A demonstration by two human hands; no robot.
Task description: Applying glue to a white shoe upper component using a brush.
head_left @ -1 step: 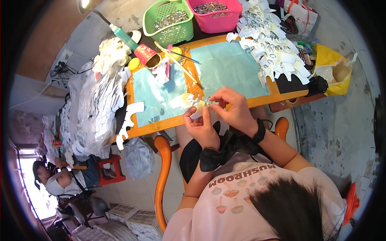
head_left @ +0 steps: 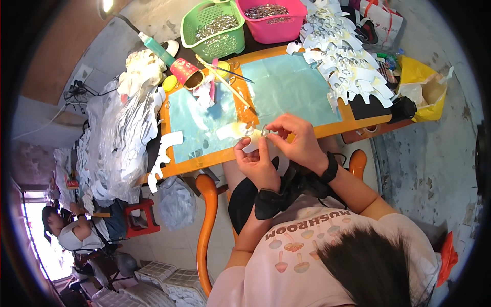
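Note:
At the table's near edge, my left hand (head_left: 258,165) pinches a white cut piece (head_left: 232,131) with a yellowish smear across it. The piece spreads left from my fingers over a pale blue sheet (head_left: 204,139). Close beside it, my right hand (head_left: 298,137) is closed, thumb and finger gripping a small shiny metal ring (head_left: 264,131). The ring meets the right end of the white piece by my left thumb. Fingers partly hide the joint between them. Another metal bit lies on the piece, too small to make out.
A green basket (head_left: 214,43) and a pink basket (head_left: 268,25) of metal parts stand at the back. A red can (head_left: 185,70), yellow lids and a long stick (head_left: 227,84) lie mid-table. White pieces with metal parts (head_left: 342,66) are heaped right, plain ones (head_left: 123,123) left. Another person (head_left: 84,230) sits far left.
The metal ring has turned slightly in my right fingers. Otherwise both hands keep their places.

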